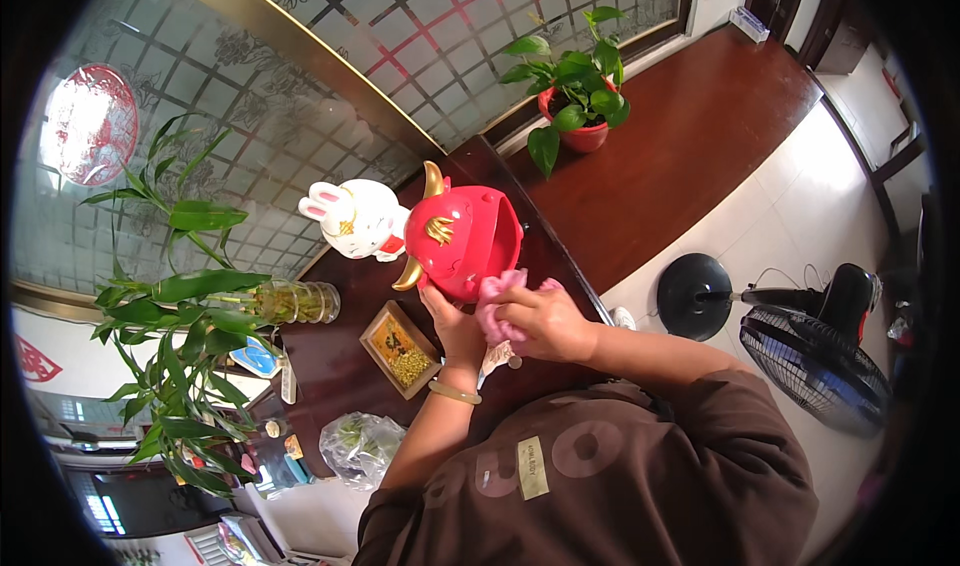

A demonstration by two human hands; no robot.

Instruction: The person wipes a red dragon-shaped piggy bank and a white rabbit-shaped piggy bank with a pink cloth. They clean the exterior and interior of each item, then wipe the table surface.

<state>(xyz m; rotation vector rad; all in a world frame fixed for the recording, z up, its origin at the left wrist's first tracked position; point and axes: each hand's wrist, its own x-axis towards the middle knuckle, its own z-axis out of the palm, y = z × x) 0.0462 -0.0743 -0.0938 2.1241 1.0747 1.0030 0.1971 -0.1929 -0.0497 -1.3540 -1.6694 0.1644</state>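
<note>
A glossy red ox figurine [450,228] with gold horns and a large open mouth stands on the dark wooden cabinet top [337,356]. My left hand [455,331], with a pale bangle at the wrist, grips the figurine's near side; part of its fingers is hidden. Bunched in my right hand [551,326] is a pink cloth [501,307], held against the lower rim of the mouth. Close behind the ox is a white rabbit figurine [364,219] with pink inner ears and a gold ornament.
A wooden-framed tray [401,350] holding yellow grains lies left of my hands. Beyond it stand leafy stems in a glass vase [319,301]. A potted plant [581,116] sits on the lower wooden surface [675,131]. A black pedestal fan [810,356] occupies the floor at right.
</note>
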